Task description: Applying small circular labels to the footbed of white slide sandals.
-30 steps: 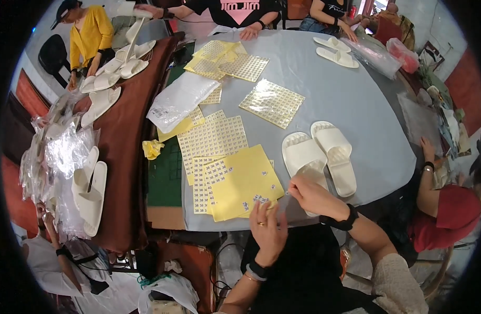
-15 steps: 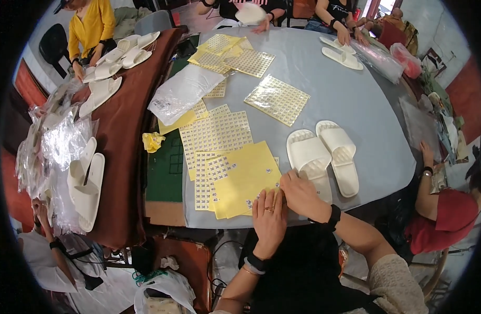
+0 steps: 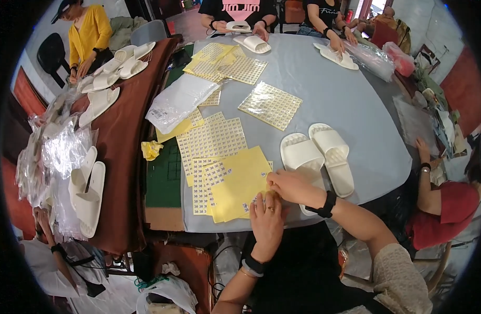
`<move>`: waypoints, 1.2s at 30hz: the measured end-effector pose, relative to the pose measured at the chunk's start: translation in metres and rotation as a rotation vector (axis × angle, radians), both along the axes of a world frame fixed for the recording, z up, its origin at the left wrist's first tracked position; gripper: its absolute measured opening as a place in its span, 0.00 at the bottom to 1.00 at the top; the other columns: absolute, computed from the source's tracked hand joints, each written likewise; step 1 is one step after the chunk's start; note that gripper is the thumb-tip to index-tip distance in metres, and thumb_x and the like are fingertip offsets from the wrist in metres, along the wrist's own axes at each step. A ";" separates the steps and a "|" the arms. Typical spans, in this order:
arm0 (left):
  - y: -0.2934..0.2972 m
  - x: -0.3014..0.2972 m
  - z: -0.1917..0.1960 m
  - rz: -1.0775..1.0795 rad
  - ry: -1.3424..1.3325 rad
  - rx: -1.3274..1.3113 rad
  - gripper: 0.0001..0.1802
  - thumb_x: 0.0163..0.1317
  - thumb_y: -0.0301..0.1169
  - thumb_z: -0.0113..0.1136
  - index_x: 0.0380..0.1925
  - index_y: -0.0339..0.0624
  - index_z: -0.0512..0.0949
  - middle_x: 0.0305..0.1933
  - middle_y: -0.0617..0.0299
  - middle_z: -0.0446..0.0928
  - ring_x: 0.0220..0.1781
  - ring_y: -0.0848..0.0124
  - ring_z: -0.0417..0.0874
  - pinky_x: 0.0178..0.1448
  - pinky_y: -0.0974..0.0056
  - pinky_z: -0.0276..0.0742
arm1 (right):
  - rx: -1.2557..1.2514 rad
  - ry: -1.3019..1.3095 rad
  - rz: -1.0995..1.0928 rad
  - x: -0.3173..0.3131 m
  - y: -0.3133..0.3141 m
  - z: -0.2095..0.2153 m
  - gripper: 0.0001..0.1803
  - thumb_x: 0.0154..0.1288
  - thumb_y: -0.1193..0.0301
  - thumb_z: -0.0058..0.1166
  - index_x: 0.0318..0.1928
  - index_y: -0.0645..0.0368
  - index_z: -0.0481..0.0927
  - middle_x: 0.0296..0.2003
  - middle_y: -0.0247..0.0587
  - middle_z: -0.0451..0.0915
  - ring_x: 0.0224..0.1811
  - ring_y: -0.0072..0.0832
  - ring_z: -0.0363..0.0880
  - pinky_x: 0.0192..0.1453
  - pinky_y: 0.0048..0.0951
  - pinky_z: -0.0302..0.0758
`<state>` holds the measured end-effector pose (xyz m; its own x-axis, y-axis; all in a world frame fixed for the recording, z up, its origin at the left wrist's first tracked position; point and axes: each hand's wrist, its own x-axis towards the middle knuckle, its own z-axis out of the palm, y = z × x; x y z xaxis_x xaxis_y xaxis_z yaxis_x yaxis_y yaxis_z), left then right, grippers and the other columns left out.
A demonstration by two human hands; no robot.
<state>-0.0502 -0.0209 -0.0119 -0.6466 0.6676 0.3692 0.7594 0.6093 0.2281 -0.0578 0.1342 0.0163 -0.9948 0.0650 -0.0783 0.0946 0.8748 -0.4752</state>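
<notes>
Together, the flat left hand (image 3: pixel 266 225) and curled right hand (image 3: pixel 297 187), grip unclear, overlap the yellow sheet (image 3: pixel 233 192).

- Grey table (image 3: pixel 379 141): overlapping yellow sheets (image 3: pixel 232 193) near left edge; slipper pair (image 3: pixel 303 153) just right of them.
- Same table, farther off: shiny packet (image 3: pixel 274 107), apart from the pair; lone slipper (image 3: pixel 255 45) by far edge.
- Brown table (image 3: pixel 126 141), left: slipper row (image 3: pixel 105 80), far half; clear bags (image 3: pixel 67 149) heaped along outer side.

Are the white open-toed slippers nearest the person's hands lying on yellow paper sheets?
No, both slippers lie on the grey tabletop, right of the yellow paper sheets.
</notes>
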 end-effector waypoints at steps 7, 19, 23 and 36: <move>0.000 0.001 -0.004 0.017 -0.019 0.016 0.27 0.52 0.40 0.64 0.52 0.42 0.74 0.55 0.54 0.71 0.61 0.52 0.69 0.63 0.48 0.63 | -0.138 0.111 -0.055 0.029 0.003 0.018 0.07 0.63 0.72 0.50 0.39 0.59 0.69 0.33 0.50 0.74 0.35 0.49 0.76 0.36 0.41 0.70; 0.020 0.021 0.013 -0.001 -0.181 0.229 0.24 0.54 0.29 0.64 0.50 0.30 0.70 0.55 0.44 0.68 0.65 0.44 0.64 0.66 0.48 0.60 | -0.205 0.158 -0.432 0.157 0.122 0.026 0.05 0.61 0.74 0.52 0.34 0.62 0.71 0.33 0.45 0.73 0.37 0.38 0.72 0.43 0.35 0.70; 0.041 0.044 0.015 -0.217 -0.241 0.192 0.26 0.58 0.33 0.62 0.54 0.32 0.68 0.60 0.46 0.67 0.67 0.45 0.62 0.67 0.45 0.60 | -0.253 0.135 -0.438 0.153 0.123 0.009 0.07 0.61 0.72 0.53 0.34 0.61 0.72 0.34 0.45 0.73 0.39 0.38 0.72 0.43 0.35 0.70; 0.101 0.078 0.007 -0.580 -0.203 0.019 0.38 0.58 0.40 0.61 0.65 0.36 0.59 0.71 0.51 0.57 0.74 0.54 0.55 0.72 0.48 0.53 | -0.698 0.107 -0.767 0.141 0.144 -0.020 0.11 0.65 0.66 0.51 0.42 0.59 0.72 0.26 0.33 0.70 0.28 0.20 0.67 0.34 0.24 0.68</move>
